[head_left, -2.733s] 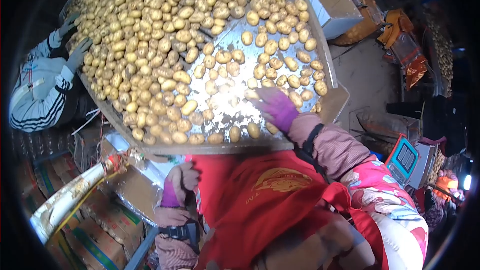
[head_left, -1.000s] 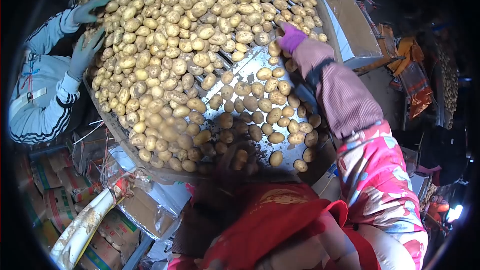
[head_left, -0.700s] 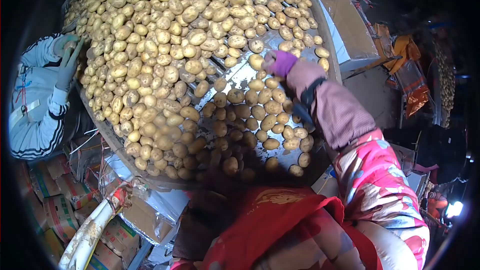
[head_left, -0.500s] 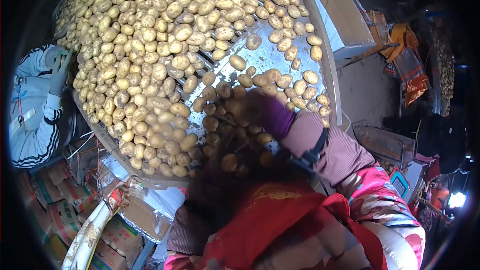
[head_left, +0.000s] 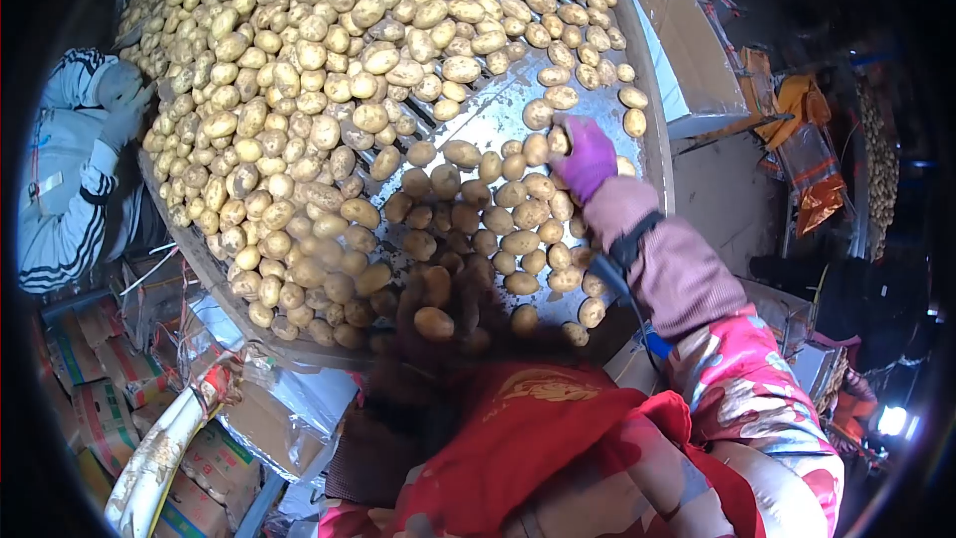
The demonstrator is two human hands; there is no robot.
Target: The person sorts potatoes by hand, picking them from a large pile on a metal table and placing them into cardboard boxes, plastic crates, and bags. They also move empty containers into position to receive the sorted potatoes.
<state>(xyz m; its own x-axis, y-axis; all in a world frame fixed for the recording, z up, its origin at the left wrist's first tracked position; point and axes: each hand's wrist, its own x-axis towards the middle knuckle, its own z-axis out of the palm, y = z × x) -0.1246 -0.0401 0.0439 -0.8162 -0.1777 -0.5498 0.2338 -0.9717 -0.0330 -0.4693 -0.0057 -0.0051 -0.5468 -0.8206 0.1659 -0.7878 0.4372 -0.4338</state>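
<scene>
Potatoes lie in a big heap [head_left: 289, 90] on a metal sorting table [head_left: 513, 100]. My right hand [head_left: 586, 157], in a purple glove, has its fingers round a potato [head_left: 560, 140] at the right part of the table. Loose potatoes [head_left: 520, 241] are spread just left of and below it. My left hand [head_left: 410, 314] is a dark shape in deep shadow at the table's near edge, beside a potato [head_left: 434, 324]; its fingers cannot be made out.
Across the table's left side, a person's gloved hands [head_left: 124, 100] are at the heap's edge. An open cardboard box [head_left: 697, 50] stands at the upper right, another [head_left: 269, 423] at the lower left. Printed cartons [head_left: 105, 418] and a wrapped pole [head_left: 164, 458] are at the lower left.
My right hand has moved up and right from the middle of the loose potatoes, uncovering those beneath. The other person's hands have shifted slightly. The view has shifted a little.
</scene>
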